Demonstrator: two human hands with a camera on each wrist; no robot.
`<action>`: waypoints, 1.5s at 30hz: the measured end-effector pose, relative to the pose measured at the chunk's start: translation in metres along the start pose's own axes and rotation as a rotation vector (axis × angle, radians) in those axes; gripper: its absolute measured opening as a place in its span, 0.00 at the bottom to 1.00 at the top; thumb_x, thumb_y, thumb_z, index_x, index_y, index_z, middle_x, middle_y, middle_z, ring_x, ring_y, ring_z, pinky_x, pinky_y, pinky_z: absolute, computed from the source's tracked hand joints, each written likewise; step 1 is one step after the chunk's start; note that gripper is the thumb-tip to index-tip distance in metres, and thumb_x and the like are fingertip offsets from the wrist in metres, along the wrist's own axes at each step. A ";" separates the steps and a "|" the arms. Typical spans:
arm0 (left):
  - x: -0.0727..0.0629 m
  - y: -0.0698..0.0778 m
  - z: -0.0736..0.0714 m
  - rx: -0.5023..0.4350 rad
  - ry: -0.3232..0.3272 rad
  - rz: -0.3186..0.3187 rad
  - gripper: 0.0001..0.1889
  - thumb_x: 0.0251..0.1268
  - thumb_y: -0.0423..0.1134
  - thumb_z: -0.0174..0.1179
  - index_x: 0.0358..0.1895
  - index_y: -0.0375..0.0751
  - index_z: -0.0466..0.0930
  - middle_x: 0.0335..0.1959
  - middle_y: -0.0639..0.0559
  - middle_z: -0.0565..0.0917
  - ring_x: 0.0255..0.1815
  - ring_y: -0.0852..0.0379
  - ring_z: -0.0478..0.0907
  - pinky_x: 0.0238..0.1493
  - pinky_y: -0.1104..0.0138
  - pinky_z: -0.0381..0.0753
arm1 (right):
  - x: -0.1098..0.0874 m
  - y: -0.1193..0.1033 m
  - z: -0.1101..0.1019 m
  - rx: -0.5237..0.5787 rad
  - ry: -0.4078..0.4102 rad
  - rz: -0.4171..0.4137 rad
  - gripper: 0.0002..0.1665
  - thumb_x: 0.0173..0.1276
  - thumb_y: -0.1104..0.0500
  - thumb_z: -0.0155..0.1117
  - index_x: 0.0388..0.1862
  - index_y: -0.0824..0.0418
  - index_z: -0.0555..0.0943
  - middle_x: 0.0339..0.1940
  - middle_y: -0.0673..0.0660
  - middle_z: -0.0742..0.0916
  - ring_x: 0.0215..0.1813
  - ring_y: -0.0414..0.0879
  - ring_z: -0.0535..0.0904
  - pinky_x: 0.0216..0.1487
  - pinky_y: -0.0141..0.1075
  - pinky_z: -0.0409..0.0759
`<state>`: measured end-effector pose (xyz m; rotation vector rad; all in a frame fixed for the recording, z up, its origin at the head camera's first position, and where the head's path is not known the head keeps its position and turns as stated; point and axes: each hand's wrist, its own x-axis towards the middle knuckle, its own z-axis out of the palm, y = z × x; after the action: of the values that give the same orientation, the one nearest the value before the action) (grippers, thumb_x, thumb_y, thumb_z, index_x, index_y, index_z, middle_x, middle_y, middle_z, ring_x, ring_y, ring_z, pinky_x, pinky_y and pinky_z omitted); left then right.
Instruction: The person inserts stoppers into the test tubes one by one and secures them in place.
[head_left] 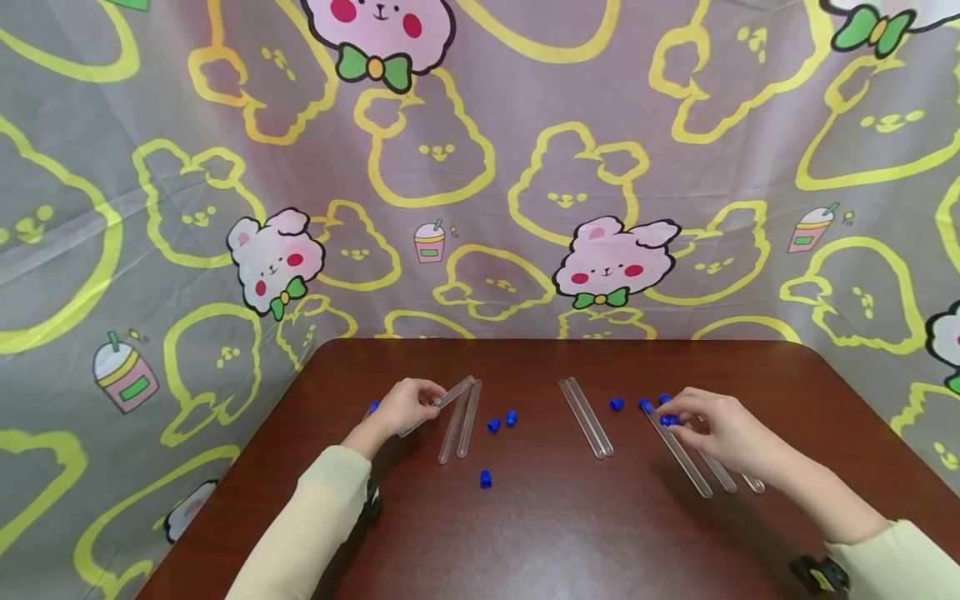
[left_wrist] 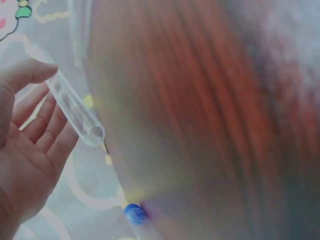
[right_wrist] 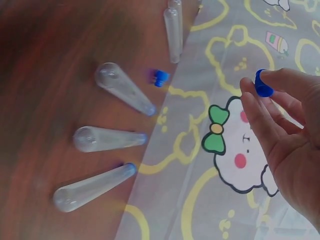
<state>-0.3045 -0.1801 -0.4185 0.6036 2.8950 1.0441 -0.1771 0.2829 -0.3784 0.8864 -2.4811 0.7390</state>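
Left hand [head_left: 405,407]: the thumb and fingers pinch a clear tube [left_wrist: 75,107], which lies slantwise across the fingertips, its rounded end projecting free beyond the thumb. Right hand [head_left: 708,421]: the thumb and fingers pinch a blue cap [right_wrist: 264,91] at their tips, well clear of the palm. Three capped tubes [right_wrist: 111,139] lie on the table [head_left: 555,533], near the right hand.
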 end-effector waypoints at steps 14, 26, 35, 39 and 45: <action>-0.019 0.037 0.003 -0.118 -0.026 0.216 0.08 0.60 0.30 0.66 0.43 0.38 0.84 0.33 0.56 0.82 0.36 0.58 0.77 0.38 0.65 0.77 | 0.029 -0.013 0.004 0.074 0.007 -0.072 0.21 0.48 0.75 0.75 0.40 0.59 0.85 0.35 0.46 0.84 0.34 0.37 0.79 0.33 0.31 0.82; -0.031 0.065 0.013 -0.181 -0.076 0.274 0.08 0.64 0.34 0.65 0.45 0.41 0.83 0.35 0.57 0.84 0.40 0.59 0.79 0.45 0.57 0.78 | 0.045 -0.025 0.008 0.177 -0.035 0.011 0.18 0.54 0.71 0.74 0.44 0.62 0.83 0.37 0.48 0.84 0.37 0.40 0.83 0.40 0.38 0.83; -0.035 0.077 0.019 -0.241 -0.106 0.270 0.09 0.65 0.35 0.64 0.46 0.39 0.83 0.34 0.58 0.83 0.38 0.60 0.78 0.40 0.60 0.78 | 0.052 -0.029 0.013 0.143 -0.015 0.017 0.17 0.57 0.70 0.72 0.46 0.61 0.82 0.36 0.44 0.84 0.36 0.37 0.81 0.39 0.36 0.83; -0.035 0.082 0.022 -0.238 -0.110 0.291 0.08 0.64 0.35 0.65 0.45 0.40 0.83 0.34 0.60 0.84 0.38 0.61 0.79 0.40 0.60 0.77 | 0.055 -0.030 0.017 0.153 -0.007 -0.012 0.17 0.57 0.71 0.71 0.45 0.61 0.83 0.35 0.43 0.84 0.35 0.36 0.80 0.37 0.33 0.81; -0.034 0.086 0.026 -0.225 -0.108 0.339 0.08 0.64 0.35 0.65 0.45 0.42 0.84 0.33 0.60 0.85 0.37 0.63 0.80 0.36 0.60 0.78 | 0.058 -0.033 0.022 0.170 0.012 -0.013 0.17 0.56 0.70 0.72 0.45 0.60 0.82 0.34 0.43 0.84 0.34 0.36 0.80 0.35 0.33 0.81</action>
<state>-0.2395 -0.1153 -0.3897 1.1223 2.5878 1.3015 -0.2010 0.2219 -0.3538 0.9538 -2.4271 0.9590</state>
